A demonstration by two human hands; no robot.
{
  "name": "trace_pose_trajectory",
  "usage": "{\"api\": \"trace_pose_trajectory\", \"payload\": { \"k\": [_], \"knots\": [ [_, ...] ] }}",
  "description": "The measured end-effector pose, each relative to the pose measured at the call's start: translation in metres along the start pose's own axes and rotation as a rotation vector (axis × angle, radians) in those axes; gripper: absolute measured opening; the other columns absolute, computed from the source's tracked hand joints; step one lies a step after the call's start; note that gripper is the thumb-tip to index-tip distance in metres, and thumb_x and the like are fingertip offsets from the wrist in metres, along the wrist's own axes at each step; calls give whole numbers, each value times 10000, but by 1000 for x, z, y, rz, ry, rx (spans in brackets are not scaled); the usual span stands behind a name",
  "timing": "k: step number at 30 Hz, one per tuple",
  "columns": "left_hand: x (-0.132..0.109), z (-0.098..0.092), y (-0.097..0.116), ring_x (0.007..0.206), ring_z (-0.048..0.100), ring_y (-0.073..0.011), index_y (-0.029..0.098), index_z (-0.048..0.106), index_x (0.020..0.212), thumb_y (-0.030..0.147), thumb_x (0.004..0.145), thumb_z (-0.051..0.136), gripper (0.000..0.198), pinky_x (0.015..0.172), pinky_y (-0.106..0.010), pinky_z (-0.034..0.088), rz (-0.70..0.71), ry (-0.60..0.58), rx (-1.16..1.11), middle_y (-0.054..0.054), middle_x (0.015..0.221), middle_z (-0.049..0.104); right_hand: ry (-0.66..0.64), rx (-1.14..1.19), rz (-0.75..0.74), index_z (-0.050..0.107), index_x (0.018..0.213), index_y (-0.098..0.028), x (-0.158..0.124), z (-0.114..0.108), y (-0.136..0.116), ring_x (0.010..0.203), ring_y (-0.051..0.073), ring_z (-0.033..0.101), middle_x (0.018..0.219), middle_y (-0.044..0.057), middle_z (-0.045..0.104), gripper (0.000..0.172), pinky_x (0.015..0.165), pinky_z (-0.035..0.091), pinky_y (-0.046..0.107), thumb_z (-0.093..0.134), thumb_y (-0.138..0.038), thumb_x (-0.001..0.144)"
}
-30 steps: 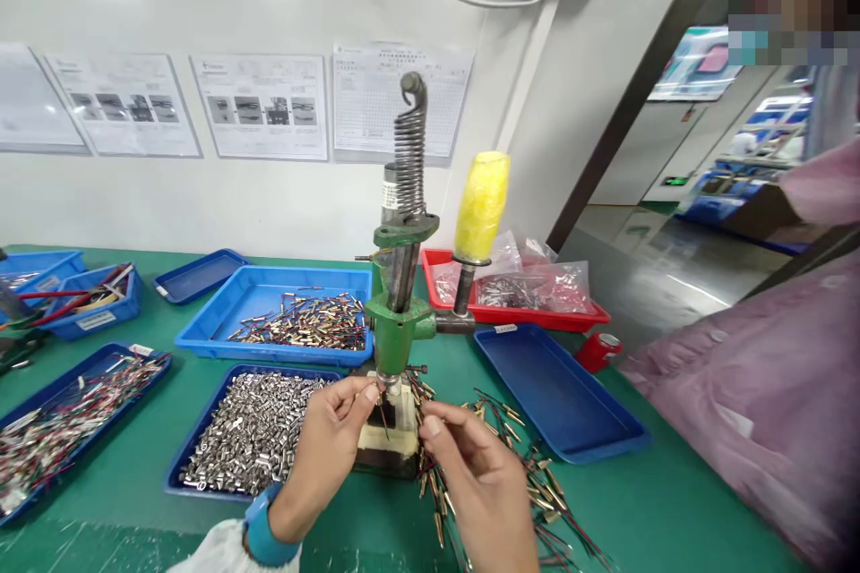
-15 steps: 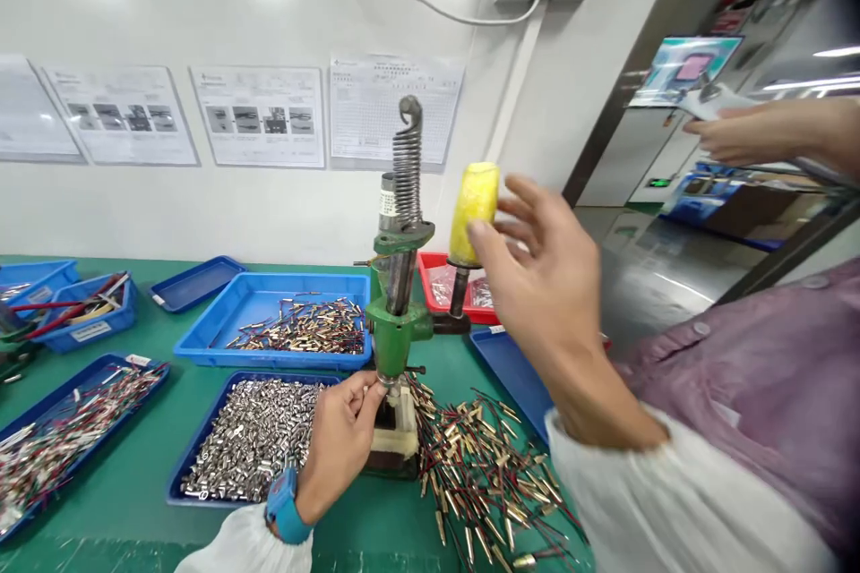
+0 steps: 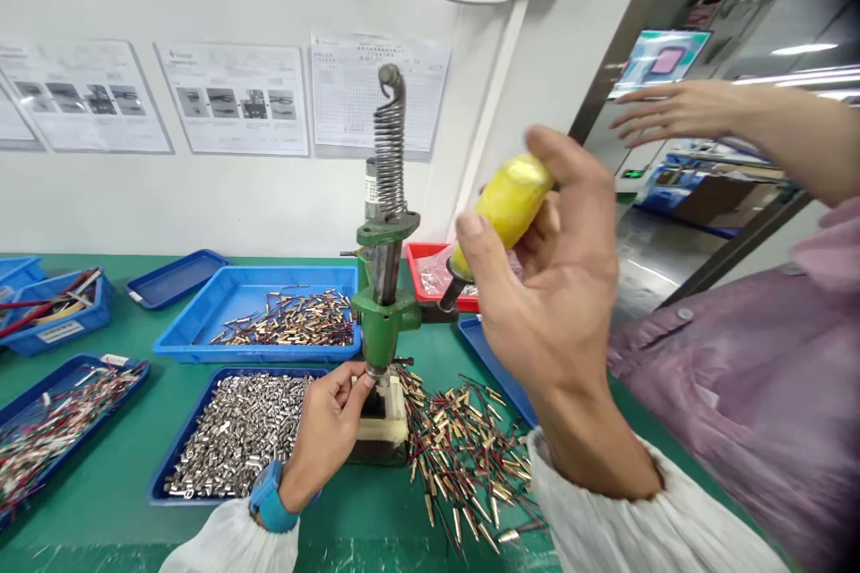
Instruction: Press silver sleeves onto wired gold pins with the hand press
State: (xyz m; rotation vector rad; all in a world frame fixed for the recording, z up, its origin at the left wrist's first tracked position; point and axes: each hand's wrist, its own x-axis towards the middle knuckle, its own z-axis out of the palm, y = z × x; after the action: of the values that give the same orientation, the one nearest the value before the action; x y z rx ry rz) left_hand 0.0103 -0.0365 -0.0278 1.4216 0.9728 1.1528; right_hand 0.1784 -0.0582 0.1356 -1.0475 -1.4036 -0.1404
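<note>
A green hand press (image 3: 382, 322) with a coil spring on top stands upright before me. My left hand (image 3: 329, 421) is closed in a pinch at the lower end of its ram, on a small silvery metal part (image 3: 374, 371) mostly hidden by the fingertips. My right hand (image 3: 554, 277) wraps loosely round the yellow handle (image 3: 514, 201) of the press lever, thumb in front and fingers behind. The handle tilts to the right. Left of the press, a dark blue tray (image 3: 158, 488) holds many small metal sleeves. Brass-coloured parts with wires (image 3: 463, 448) lie heaped at its right.
Behind the sleeves stands a blue tray (image 3: 175, 345) with more wired parts. A red tray (image 3: 411, 273) sits behind the press, and another blue tray (image 3: 501, 367) lies under my right forearm. Close at right is a person in a purple garment (image 3: 726, 394), one hand (image 3: 678, 112) stretched out.
My right hand has closed further round the yellow handle, which has gone from nearly upright to tilted right. My left hand stays at the ram. The other person's hand has opened out.
</note>
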Motion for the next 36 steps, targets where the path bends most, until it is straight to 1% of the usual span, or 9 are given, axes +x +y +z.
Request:
{"api": "trace_pose_trajectory", "payload": {
  "k": [3, 5, 8, 14, 18, 21, 25, 31, 36],
  "knots": [
    [17, -9, 4, 800, 641, -209, 141, 726, 874, 485, 817, 706, 349, 755, -287, 479, -64, 72, -138, -52, 802, 720, 90, -73, 231, 453, 1399, -243, -34, 0, 45, 1093, 245, 634, 1258, 111, 618, 431, 908, 527, 430, 475, -367, 987],
    [35, -23, 7, 867, 631, -203, 136, 714, 938, 472, 774, 759, 376, 821, -298, 467, -73, 231, -184, -58, 879, 716, -272, -315, 395, 530, 1345, -167, -68, 4, 79, 1009, 226, 663, 1156, 127, 680, 414, 854, 537, 380, 322, -328, 1026],
    [57, -48, 12, 831, 610, -160, 145, 684, 1044, 350, 720, 832, 411, 823, -281, 466, -127, 445, -235, -25, 883, 680, -610, -422, 456, 714, 1124, -140, -115, 16, 115, 892, 233, 701, 1016, 127, 739, 281, 810, 524, 331, 525, -202, 926],
    [41, -73, 15, 892, 690, -168, 109, 695, 958, 62, 826, 679, 141, 835, -268, 548, -323, 337, -411, -119, 995, 728, -883, -637, 530, 726, 886, -128, -136, 39, 127, 873, 203, 700, 949, 104, 723, 163, 805, 520, 339, 585, -193, 937],
    [9, -65, 7, 579, 591, -92, 91, 733, 859, 215, 797, 784, 148, 514, -162, 482, -462, 269, -399, -50, 703, 678, -997, -710, 526, 673, 944, -137, -128, 37, 127, 880, 169, 680, 946, 37, 703, 207, 830, 552, 374, 605, -332, 961],
    [-8, -53, 2, 476, 448, -41, 82, 757, 838, 399, 694, 864, 364, 412, -122, 363, -515, 222, -412, 23, 594, 563, -1053, -740, 502, 668, 993, -141, -126, 32, 124, 900, 176, 680, 973, 43, 698, 200, 833, 557, 378, 602, -327, 964],
    [-23, -40, 1, 554, 482, -45, 102, 790, 891, 453, 546, 931, 512, 509, -112, 434, -538, 193, -475, 26, 649, 572, -1091, -766, 479, 661, 1066, -145, -125, 30, 119, 964, 192, 673, 1063, 62, 689, 211, 876, 550, 403, 611, -320, 959],
    [-37, -28, 7, 687, 593, -89, 132, 788, 954, 241, 595, 941, 404, 644, -150, 536, -563, 160, -561, -38, 819, 684, -1051, -752, 498, 664, 1044, -144, -120, 31, 120, 1003, 198, 656, 1089, 68, 681, 219, 912, 527, 417, 616, -338, 953],
    [-43, -22, 9, 531, 515, -42, 97, 759, 803, 355, 614, 928, 362, 465, -105, 458, -620, 201, -627, -4, 677, 608, -883, -656, 559, 673, 843, -116, -124, 13, 122, 875, 235, 665, 915, 129, 698, 65, 782, 482, 350, 611, -105, 828]
  ]
}}
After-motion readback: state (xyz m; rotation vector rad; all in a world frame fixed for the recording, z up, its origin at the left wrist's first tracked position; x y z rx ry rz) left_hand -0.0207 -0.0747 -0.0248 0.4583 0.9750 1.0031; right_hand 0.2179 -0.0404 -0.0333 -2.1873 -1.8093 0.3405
